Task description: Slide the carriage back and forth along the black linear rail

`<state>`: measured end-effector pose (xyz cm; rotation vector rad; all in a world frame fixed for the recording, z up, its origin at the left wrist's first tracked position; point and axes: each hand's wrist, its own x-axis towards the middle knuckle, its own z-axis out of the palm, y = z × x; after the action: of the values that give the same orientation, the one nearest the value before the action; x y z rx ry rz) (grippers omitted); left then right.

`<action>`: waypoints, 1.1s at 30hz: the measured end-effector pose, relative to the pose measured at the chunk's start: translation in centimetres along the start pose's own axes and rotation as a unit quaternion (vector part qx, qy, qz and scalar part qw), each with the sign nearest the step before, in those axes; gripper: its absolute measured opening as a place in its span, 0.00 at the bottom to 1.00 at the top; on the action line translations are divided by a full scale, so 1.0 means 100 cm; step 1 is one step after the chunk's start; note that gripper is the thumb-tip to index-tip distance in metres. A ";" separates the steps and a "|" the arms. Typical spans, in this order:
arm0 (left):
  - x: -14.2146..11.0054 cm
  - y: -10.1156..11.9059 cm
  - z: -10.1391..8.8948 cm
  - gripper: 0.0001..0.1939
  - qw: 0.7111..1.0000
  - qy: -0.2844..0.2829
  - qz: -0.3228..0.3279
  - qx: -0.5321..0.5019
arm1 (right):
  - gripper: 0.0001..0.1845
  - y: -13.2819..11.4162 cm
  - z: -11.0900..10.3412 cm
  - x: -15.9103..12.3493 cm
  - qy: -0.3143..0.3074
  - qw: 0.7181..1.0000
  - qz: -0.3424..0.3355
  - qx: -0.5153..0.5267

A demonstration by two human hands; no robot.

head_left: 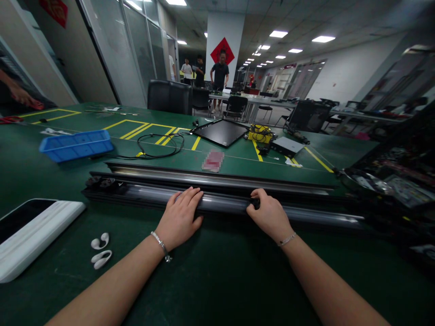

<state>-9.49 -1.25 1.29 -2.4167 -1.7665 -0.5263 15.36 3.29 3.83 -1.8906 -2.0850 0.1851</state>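
Observation:
A long black rail (220, 202) with a shiny channel lies across the green table in front of me. My left hand (180, 217) rests on it, fingers stretched out over the top and thumb to the side. Further right, my right hand (271, 216) is closed in a pinch around a small black part (255, 203) on the rail. Its exact kind is mostly covered by my fingers. Dark roller-like pieces (108, 182) sit at the rail's left end. Just behind runs a second black rail (231, 180), roughly parallel.
White ear-clip earphones (101, 259) and a white device (44, 231) lie to the left. Beyond are a blue bin (76, 147), a black cable (159, 156), a dark flat panel (222, 132) and a yellow box (260, 133) with cables. Another person's hand (22, 96) shows at far left.

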 end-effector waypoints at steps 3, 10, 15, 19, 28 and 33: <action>0.000 0.000 0.000 0.29 1.000 0.000 -0.001 0.000 | 0.15 0.001 -0.001 0.000 -0.003 1.000 -0.001 0.011; 0.000 0.000 -0.001 0.29 1.000 0.002 -0.001 -0.001 | 0.15 0.005 -0.003 0.001 -0.010 1.000 0.006 0.019; 0.000 0.000 0.000 0.29 1.000 0.005 0.000 -0.002 | 0.13 0.007 -0.005 0.002 -0.021 1.000 0.003 -0.004; 0.000 -0.001 0.001 0.29 1.000 0.006 0.002 -0.002 | 0.13 0.008 -0.007 0.002 -0.003 0.998 -0.019 -0.056; 0.000 0.000 0.000 0.29 1.000 0.006 0.000 -0.005 | 0.15 0.007 -0.011 0.002 -0.032 0.997 -0.002 -0.064; 0.000 0.000 -0.001 0.29 1.000 0.007 0.002 -0.008 | 0.14 0.008 -0.010 0.002 -0.032 0.998 -0.003 -0.052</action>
<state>-9.51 -1.29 1.38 -2.4197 -1.7593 -0.5598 16.44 3.51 4.60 -1.9613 -2.1821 0.1415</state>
